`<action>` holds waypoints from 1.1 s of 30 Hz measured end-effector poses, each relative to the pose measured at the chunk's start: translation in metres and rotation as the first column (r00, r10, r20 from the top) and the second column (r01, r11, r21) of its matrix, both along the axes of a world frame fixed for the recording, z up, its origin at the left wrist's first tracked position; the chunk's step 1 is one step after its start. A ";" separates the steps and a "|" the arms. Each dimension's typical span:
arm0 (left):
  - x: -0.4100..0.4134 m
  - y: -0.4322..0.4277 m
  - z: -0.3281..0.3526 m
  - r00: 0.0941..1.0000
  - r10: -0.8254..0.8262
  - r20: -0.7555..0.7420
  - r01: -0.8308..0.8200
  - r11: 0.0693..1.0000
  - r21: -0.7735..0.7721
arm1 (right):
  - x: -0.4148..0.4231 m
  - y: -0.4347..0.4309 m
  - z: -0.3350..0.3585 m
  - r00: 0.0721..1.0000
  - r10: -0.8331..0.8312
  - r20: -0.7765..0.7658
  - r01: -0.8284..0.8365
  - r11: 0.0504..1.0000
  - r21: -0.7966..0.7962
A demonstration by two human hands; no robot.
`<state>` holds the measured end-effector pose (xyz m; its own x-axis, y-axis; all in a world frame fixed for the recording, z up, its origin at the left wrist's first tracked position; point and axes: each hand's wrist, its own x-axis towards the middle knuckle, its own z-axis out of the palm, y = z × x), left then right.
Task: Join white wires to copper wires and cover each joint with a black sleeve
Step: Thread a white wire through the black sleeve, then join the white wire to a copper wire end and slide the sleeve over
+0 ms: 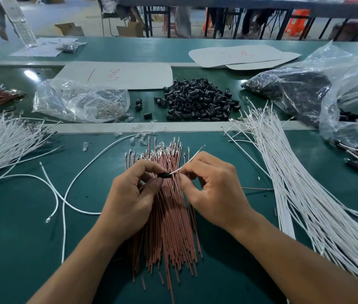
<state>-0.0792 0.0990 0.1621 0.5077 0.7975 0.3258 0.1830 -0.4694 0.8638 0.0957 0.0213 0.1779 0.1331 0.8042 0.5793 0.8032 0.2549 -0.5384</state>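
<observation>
My left hand pinches a black sleeve, my right hand feeds in a white wire; the copper wires below lie mostly unjoined.

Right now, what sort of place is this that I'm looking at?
Most likely a factory bench for hand-assembling wire harnesses. The long green work table carries a heap of small black plastic sleeves, thick bundles of thin white wires and a fan of copper-coloured wires.

The left hand hid most of the sleeve; the right hand hid part of the white wire. Both covered the middle of the copper wires. At right, the bag ran off frame.
</observation>
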 end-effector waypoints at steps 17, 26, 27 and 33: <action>0.000 0.002 0.000 0.999 -0.047 0.025 0.046 0.999 0.029 | 0.009 0.005 -0.011 0.857 0.025 -0.514 -0.134 0.976 -0.174; 0.000 0.003 0.000 0.995 -0.100 -0.022 0.102 0.991 0.088 | 0.012 0.004 -0.008 0.907 0.075 -0.415 -0.165 0.968 -0.187; 0.001 0.003 0.000 0.995 -0.101 -0.021 0.102 0.990 0.093 | 0.013 0.004 -0.009 0.907 0.079 -0.414 -0.167 0.969 -0.180; -0.001 0.004 0.003 0.995 -0.091 -0.029 0.094 0.990 0.106 | 0.017 0.006 -0.014 0.893 0.157 -0.421 -0.249 0.953 -0.172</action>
